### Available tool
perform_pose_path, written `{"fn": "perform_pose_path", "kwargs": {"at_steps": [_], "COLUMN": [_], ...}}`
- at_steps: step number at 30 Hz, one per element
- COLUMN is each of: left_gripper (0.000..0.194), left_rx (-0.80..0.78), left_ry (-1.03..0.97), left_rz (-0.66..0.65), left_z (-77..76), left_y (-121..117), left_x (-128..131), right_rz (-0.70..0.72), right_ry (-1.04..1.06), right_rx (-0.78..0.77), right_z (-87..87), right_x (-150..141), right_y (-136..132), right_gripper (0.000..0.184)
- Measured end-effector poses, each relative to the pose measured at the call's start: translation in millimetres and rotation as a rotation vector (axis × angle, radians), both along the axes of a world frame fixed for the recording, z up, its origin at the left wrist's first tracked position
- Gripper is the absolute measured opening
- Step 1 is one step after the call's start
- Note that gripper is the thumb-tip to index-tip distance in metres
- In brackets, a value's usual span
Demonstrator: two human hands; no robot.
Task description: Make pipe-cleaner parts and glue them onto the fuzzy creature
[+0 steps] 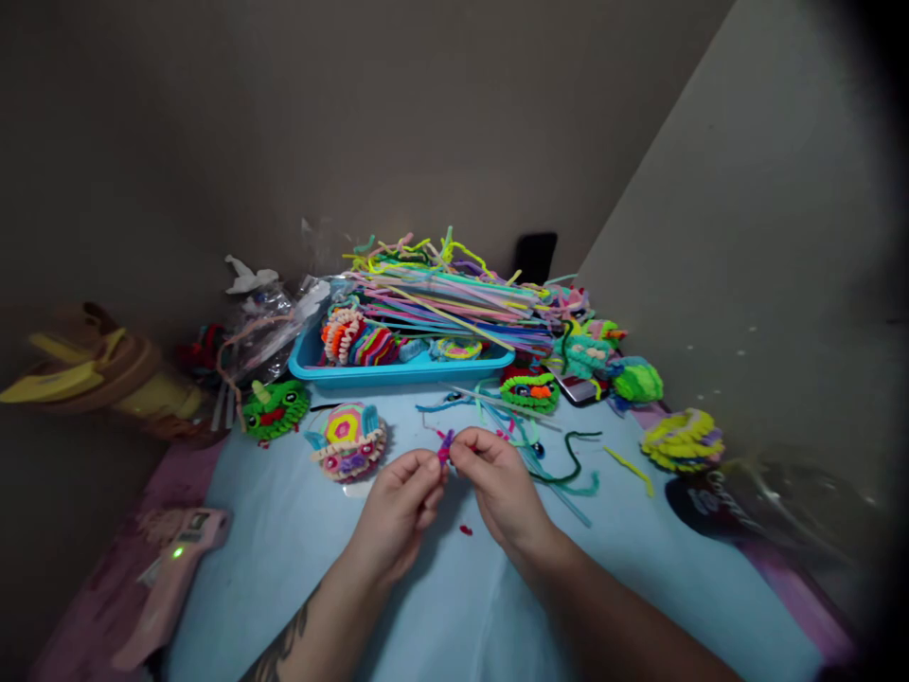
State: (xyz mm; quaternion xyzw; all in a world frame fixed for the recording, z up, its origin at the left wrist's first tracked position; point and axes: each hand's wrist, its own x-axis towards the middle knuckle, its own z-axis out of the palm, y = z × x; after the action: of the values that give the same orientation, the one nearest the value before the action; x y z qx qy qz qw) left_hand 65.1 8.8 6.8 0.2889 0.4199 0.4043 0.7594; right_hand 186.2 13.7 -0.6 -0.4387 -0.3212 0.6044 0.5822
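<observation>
My left hand [398, 507] and my right hand [501, 483] meet above the light blue table cover [298, 559]. Both pinch a small purple and pink pipe-cleaner piece [445, 447] between their fingertips. A tiny red scrap [466, 530] lies on the cover just below the hands. A round multicoloured pipe-cleaner figure [347, 440] sits just left of the left hand. Loose pipe cleaners, one dark green [568, 464], lie to the right of the right hand.
A blue tray [398, 371] piled with long pipe cleaners [454, 303] stands behind. Finished figures surround it: green [276, 409], green with orange mouth [529, 390], yellow-green [683, 440]. A pink glue gun [174, 568] lies at left. Walls close in behind and right.
</observation>
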Motion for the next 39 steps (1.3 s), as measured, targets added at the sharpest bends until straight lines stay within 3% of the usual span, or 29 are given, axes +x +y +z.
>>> {"fn": "perform_pose_path", "kwargs": {"at_steps": [7, 10, 15, 20, 23, 27, 31, 35, 39], "left_gripper": [0.032, 0.031, 0.025, 0.022, 0.023, 0.028, 0.019, 0.017, 0.021], "left_rx": [-0.067, -0.104, -0.214, -0.317, -0.228, 0.1, 0.405, 0.522, 0.586], "left_ry": [-0.12, -0.16, -0.346, -0.46, -0.308, 0.11, 0.526, 0.714, 0.779], "left_rz": [-0.01, -0.013, -0.073, -0.135, -0.066, 0.052, 0.148, 0.123, 0.125], "left_z": [-0.1, 0.5, 3.3, 4.3, 2.2, -1.4, -2.0, -4.1, -6.2], "left_y": [1.3, 1.8, 0.5, -0.3, -1.6, -1.8, 0.5, 0.3, 0.1], "left_x": [0.6, 0.9, 0.5, 0.3, 1.9, 2.0, -2.1, -5.3, -5.9], "right_rz": [0.153, 0.156, 0.206, 0.183, 0.101, -0.02, -0.073, -0.08, -0.049], "right_ry": [0.207, 0.272, 0.26, 0.165, 0.125, 0.015, -0.161, -0.25, -0.28], "right_rx": [-0.085, -0.103, -0.103, -0.002, 0.041, 0.104, 0.161, 0.171, 0.189], "right_z": [0.1, 0.7, -0.4, -3.4, -4.8, -8.5, -11.3, -11.5, -10.9], "right_x": [-1.4, -1.3, 1.3, 0.9, -0.6, -1.6, -1.7, -1.8, -0.8], "right_y": [2.9, 4.2, 3.7, 1.8, 2.0, 2.9, 2.2, 1.3, 2.0], "right_gripper": [0.019, 0.018, 0.019, 0.021, 0.023, 0.017, 0.015, 0.015, 0.015]}}
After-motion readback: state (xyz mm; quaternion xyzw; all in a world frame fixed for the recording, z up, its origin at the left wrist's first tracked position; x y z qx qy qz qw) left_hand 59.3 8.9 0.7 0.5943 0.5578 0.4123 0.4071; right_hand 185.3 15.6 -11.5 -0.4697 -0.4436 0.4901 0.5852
